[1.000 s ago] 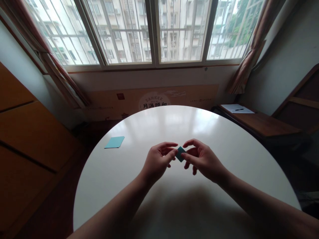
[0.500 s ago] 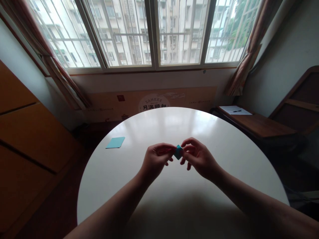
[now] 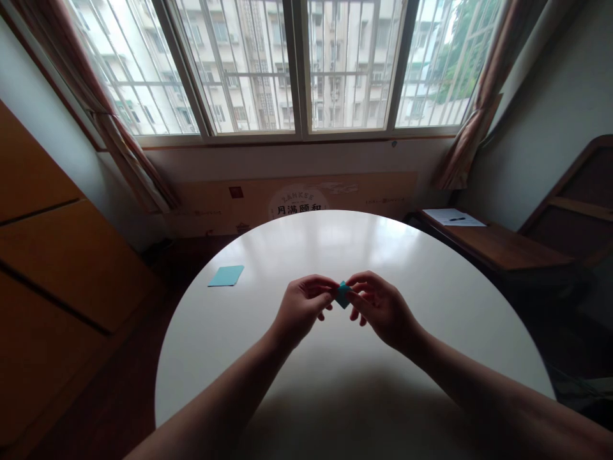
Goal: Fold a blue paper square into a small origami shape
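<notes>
Between my two hands, above the white round table [image 3: 287,249], is a small piece of folded teal paper [image 3: 343,296], roughly diamond-shaped. My left hand [image 3: 309,303] pinches its left edge between thumb and forefinger. On the other side, my right hand [image 3: 378,306] has its thumb and forefinger closed on the right edge, with the lower fingers curled loosely beneath. The fingertips cover part of the paper, so its exact folds cannot be made out. Further left on the table lies a flat light-blue square of paper [image 3: 227,276].
A wooden chair [image 3: 517,246] to the right holds a white sheet [image 3: 445,218] with a pen [image 3: 457,219] on it. Beyond the table's far edge is a printed cardboard panel [image 3: 364,191] under the barred window. An orange-brown cabinet [image 3: 43,255] stands at the left.
My right forefinger has come down closer to the folded paper, and both hands still hold it. The whole view has shifted slightly.
</notes>
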The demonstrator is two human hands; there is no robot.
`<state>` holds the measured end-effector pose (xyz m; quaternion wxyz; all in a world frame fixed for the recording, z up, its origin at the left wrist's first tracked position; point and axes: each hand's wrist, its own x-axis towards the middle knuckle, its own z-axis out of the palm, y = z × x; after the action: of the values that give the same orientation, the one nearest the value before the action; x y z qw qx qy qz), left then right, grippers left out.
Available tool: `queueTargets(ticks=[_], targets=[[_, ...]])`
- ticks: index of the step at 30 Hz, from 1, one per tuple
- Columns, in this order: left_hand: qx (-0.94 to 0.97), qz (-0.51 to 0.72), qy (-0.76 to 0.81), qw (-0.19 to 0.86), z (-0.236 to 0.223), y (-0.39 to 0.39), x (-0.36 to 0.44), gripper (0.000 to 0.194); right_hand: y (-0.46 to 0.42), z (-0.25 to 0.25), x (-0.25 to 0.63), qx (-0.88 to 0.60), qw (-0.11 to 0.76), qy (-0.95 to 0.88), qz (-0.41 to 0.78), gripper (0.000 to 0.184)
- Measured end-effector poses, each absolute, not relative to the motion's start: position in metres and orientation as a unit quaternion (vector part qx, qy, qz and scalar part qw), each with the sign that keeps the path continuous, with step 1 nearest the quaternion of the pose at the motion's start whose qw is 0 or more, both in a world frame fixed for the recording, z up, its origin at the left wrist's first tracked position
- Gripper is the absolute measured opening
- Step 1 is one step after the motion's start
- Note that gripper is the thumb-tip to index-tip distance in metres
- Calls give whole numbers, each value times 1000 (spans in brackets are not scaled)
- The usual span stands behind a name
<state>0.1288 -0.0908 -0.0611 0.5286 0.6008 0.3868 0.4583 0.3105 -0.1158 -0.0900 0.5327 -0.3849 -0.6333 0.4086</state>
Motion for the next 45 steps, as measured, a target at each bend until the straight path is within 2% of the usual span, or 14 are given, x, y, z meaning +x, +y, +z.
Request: queueTargets(ticks=[4,10,18,23,27,33,45], targets=[[604,453,390,527,-61,-92,128,15,-115,-89,311,-385,525,-640,407,21],[600,448,392,535,-59,-91,127,37,-116,-87,311,-380,525,-651,395,20],[590,434,390,558,-58,-91,125,33,-117,-85,313,-374,530,-679,344,16],[574,428,386,582,-56,-91,125,37,-117,-86,313,-366,534,-691,322,13],[572,427,385,585,-56,-91,126,38,-118,-85,313,-368,533,-697,309,16],[581,421,386,580,-56,-92,126,27,-119,-85,313,-388,534,-666,348,25],[569,437,350,602,-53,-97,126,30,-122,-80,314,-352,567,-670,324,8]])
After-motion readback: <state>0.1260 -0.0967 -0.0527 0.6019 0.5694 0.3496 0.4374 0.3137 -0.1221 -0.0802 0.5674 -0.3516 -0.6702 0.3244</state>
